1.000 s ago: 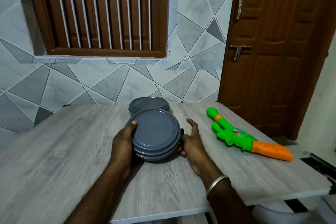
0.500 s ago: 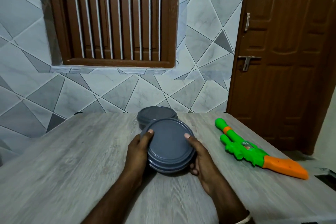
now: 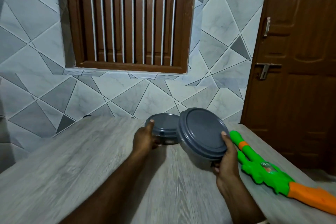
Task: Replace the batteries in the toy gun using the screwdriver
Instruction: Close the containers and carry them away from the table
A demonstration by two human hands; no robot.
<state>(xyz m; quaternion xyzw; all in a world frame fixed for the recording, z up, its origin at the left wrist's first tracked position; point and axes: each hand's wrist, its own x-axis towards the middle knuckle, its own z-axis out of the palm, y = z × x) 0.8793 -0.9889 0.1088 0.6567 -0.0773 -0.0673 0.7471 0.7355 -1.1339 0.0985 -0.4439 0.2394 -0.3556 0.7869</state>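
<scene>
**Each hand on a grey container, toy gun lying beside the right hand**

The left hand grips the smaller-looking grey container. Its thumb lies on the edge of the lid and its fingers curl round the near side of the wall. This container sits flat on the pale wood-grain table, directly ahead of the left hand.

The right hand holds the second grey container. The thumb presses on the lid near its right rim, and the fingers curl under the clear body. This container is tilted so that its lid faces up and back toward the camera. Its left rim overlaps the first container in the view, and whether the two touch cannot be told. It also cannot be told whether its lower edge rests on the table or is lifted off it.

The toy gun lies flat on the table just to the outer side of the right hand, and neither hand holds it. Its green muzzle with an orange band points away past the right thumb. Its orange stock runs back alongside the right forearm toward the near edge of the table.

Beyond both hands stands a grey tiled wall with a barred brown window. A brown door stands past the gun.
</scene>
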